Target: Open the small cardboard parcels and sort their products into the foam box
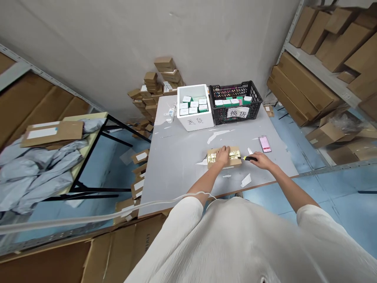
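Observation:
On the grey table lies a small cardboard box [211, 158] with shiny yellowish tape along its top. My left hand [223, 155] rests on top of the box, pressing it, with its fingers together. My right hand [262, 160] is closed round a black and yellow utility knife [250, 158]. The knife's tip points left and meets the right end of the box. Scraps of white paper [246, 180] lie around the box. A phone [265, 144] with a pink screen lies beyond my right hand.
A white foam bin [196, 122] and a black crate [216, 118], both holding green-and-white boxes, stand at the table's [165, 169] back. A white cable [118, 214] crosses low on the left. Shelves of cartons [306, 86] stand at right; grey bags [55, 169] lie at left.

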Available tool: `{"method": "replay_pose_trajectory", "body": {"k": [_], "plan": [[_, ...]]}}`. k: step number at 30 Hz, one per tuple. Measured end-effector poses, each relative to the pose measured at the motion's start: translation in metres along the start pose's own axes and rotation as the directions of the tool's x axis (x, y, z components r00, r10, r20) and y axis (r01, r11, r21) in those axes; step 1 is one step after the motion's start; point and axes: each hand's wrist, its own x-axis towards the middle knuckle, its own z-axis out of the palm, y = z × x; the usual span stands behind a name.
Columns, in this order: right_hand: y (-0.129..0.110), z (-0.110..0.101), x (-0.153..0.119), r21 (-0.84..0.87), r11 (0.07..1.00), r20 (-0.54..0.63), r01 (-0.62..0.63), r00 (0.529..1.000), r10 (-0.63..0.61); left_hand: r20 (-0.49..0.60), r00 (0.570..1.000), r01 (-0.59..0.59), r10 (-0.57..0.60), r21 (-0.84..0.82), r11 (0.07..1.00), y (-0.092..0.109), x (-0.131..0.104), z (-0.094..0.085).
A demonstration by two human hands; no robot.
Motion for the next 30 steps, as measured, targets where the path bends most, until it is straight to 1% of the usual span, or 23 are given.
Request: {"method": "replay_pose_trajectory", "body": {"k": [3,6,9,14,19,21,24,27,30], "plan": [[0.002,0.004,0.002,0.002,1.0,-0.04,-0.012,0.999,0.012,-0.013,1.0,-0.013,0.014,0.049,0.999,0.0,-0.001,0.001],[0.005,0.008,0.005,0.038,0.999,-0.058,-0.006,0.998,0.008,-0.06,0.995,-0.072,0.079,0.109,0.991,0.0,-0.007,0.005],[0.009,0.013,0.007,0.071,0.997,-0.076,0.004,0.997,0.001,-0.066,0.991,-0.108,0.119,0.152,0.982,0.0,-0.013,0.009],[0.013,0.03,0.01,0.109,0.994,-0.154,-0.015,0.988,0.031,-0.043,0.992,-0.108,0.116,0.157,0.982,-0.002,-0.014,0.012],[0.012,0.042,0.009,0.185,0.982,-0.177,-0.026,0.983,0.059,-0.051,0.992,-0.107,0.116,0.156,0.982,-0.005,-0.013,0.014],[0.012,0.042,0.009,0.198,0.98,-0.171,-0.021,0.984,0.056,-0.052,0.991,-0.111,0.12,0.153,0.982,-0.006,-0.013,0.014],[0.016,0.037,0.011,0.167,0.986,-0.173,-0.007,0.984,0.036,-0.057,0.99,-0.117,0.127,0.152,0.981,-0.008,-0.015,0.014],[0.033,0.028,0.015,0.113,0.994,-0.234,-0.001,0.972,0.027,-0.067,0.988,-0.125,0.138,0.172,0.977,-0.009,-0.017,0.015],[0.055,0.022,0.021,0.109,0.991,-0.33,-0.081,0.937,0.113,-0.076,0.986,-0.132,0.147,0.168,0.977,-0.009,-0.02,0.017]]}}
